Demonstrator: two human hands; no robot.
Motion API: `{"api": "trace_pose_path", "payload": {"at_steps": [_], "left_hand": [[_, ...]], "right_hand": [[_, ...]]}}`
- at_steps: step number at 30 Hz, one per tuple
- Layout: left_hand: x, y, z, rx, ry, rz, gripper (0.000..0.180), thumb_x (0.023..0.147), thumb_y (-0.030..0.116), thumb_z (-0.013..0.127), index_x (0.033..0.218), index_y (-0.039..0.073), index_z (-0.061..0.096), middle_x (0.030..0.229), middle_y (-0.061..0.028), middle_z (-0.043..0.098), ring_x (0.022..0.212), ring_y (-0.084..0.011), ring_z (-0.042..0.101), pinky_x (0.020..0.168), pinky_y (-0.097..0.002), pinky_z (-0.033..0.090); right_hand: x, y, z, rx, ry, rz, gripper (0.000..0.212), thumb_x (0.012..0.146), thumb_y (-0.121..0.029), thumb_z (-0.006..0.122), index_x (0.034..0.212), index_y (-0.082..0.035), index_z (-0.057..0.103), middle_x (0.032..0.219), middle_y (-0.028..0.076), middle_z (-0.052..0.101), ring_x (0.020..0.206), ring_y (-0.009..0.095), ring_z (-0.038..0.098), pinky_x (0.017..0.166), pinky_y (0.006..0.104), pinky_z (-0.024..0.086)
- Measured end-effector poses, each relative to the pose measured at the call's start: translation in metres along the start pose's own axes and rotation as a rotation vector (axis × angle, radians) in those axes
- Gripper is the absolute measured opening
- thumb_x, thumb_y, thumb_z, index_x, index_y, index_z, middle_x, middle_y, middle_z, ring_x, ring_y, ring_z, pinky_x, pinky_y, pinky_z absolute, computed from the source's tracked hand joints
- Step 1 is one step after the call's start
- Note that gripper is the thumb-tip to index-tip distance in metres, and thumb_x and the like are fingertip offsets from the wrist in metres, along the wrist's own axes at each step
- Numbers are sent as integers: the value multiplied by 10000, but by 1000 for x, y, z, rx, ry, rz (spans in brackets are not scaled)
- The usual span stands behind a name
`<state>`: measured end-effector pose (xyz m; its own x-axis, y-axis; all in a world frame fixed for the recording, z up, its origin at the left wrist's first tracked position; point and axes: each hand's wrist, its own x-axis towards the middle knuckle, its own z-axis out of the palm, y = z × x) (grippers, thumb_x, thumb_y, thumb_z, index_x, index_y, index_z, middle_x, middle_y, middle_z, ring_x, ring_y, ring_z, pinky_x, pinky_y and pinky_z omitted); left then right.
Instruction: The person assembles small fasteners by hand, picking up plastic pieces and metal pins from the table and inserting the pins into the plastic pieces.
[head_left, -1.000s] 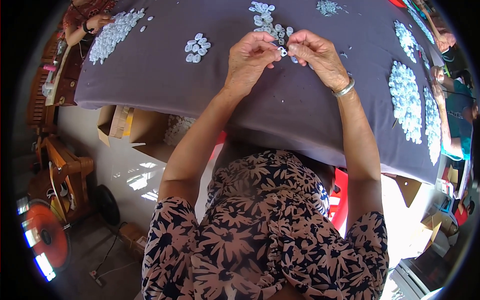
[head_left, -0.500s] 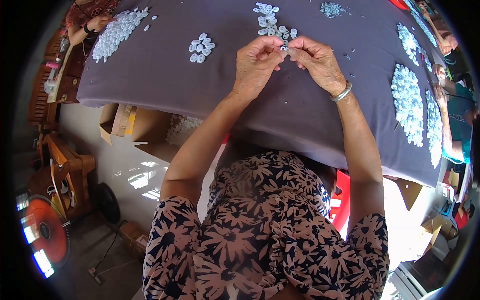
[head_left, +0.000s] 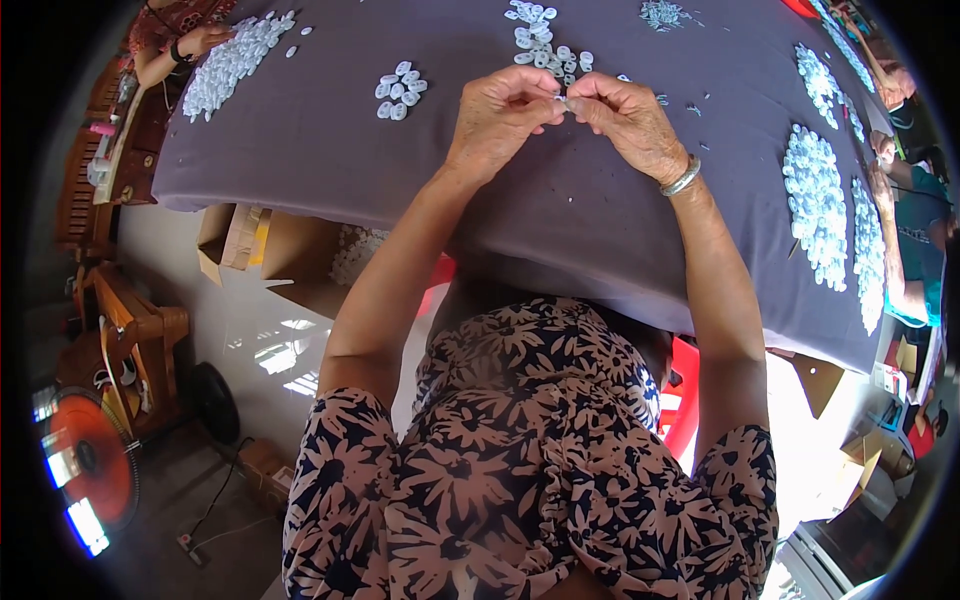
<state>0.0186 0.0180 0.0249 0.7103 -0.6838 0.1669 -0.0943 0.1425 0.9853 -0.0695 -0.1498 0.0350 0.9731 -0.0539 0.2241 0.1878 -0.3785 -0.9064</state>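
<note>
Above the dark-grey tablecloth [head_left: 350,160], my left hand [head_left: 500,118] and my right hand [head_left: 632,122] meet fingertip to fingertip. Both are closed in a pinch on a small white plastic piece [head_left: 562,100], which is mostly covered by the fingers. A silvery bangle [head_left: 682,177] circles my right wrist. Just beyond my hands lies a trail of white oval plastic pieces [head_left: 535,38], each with an opening. To the left of my left hand is a small cluster of similar pieces [head_left: 400,92]. A few thin metal bits [head_left: 694,110] lie right of my right hand.
At the far side is a pile of small metal pins [head_left: 662,15]. Large heaps of white pieces lie at far left [head_left: 235,68] and right [head_left: 815,205], with other people's hands near them. Below the table edge stand a cardboard box [head_left: 300,250] and an orange fan [head_left: 90,455].
My hands have shifted slightly left, and the left has turned a little. The white piece between the fingertips shows less of its opening than before.
</note>
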Motion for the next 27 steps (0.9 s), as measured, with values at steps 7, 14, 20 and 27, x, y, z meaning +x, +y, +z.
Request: {"api": "trace_pose_path", "payload": {"at_steps": [7,14,20,27], "left_hand": [[12,-6,-22,-4,212,94,269,798,-4,657,1055,34,589,812,-75,649,719,-117,629,580,-233,513],[13,-15,-29,135,210,158,290,819,8,618,1101,22,552,817,-57,634,710,-97,612,600,-247,528],[14,-17,-28,162,216,160,335,813,15,621,1136,41,531,814,-41,632,692,-92,593,599,-248,526],[8,-10,-19,149,149,141,291,825,-2,613,1109,20,552,923,-19,610,723,-69,582,614,-226,504]], "right_hand": [[4,15,-1,-167,212,-63,143,891,-133,613,960,-13,648,784,-25,596,690,49,514,625,202,443],[18,-5,8,-445,51,-76,106,840,-102,645,906,-19,646,762,29,603,677,83,545,637,241,461],[38,-20,15,-709,-115,195,199,780,-238,678,814,-46,639,748,96,641,721,272,615,694,390,483],[36,-8,8,-684,-159,21,151,780,-145,650,764,-7,592,643,96,585,586,219,541,605,355,452]]}}
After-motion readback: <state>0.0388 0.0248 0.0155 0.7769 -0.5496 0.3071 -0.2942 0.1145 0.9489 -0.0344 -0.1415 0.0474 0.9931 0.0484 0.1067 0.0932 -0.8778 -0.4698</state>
